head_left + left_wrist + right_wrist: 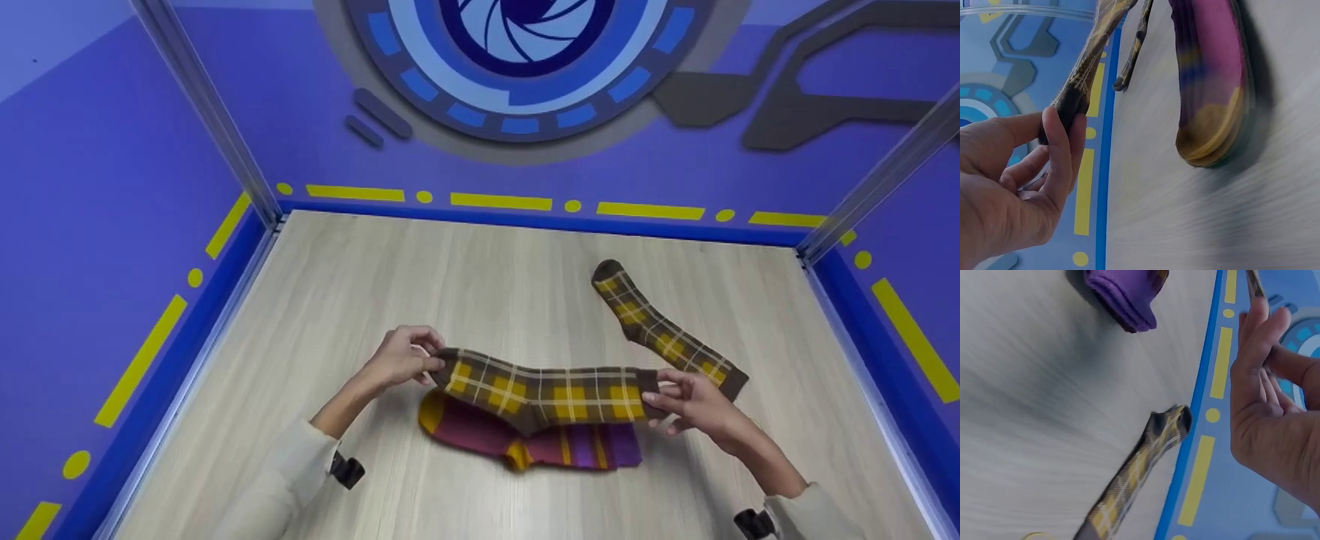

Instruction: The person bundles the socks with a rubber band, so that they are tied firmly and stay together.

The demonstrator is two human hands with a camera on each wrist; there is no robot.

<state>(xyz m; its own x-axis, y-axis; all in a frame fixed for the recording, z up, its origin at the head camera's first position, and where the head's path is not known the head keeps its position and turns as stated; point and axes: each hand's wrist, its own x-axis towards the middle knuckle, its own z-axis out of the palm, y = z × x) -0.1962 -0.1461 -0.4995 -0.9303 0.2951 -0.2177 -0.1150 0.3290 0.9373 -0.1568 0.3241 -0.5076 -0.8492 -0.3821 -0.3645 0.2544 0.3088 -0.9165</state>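
Note:
A brown and yellow plaid sock is stretched between both hands, raised above the table. My left hand pinches its dark toe between thumb and fingers, as the left wrist view also shows. At the cuff end, my right hand grips the dark band. Below the held sock lie maroon socks with mustard toe and heel and a purple striped cuff, partly hidden by it; the left wrist view shows layered edges at their toe. A second plaid sock lies flat behind my right hand, toe toward the back.
The pale wooden tabletop is bounded by blue walls with yellow dashes at the back and sides. Metal posts stand at the rear corners. A dark camera mount sits at the left wrist.

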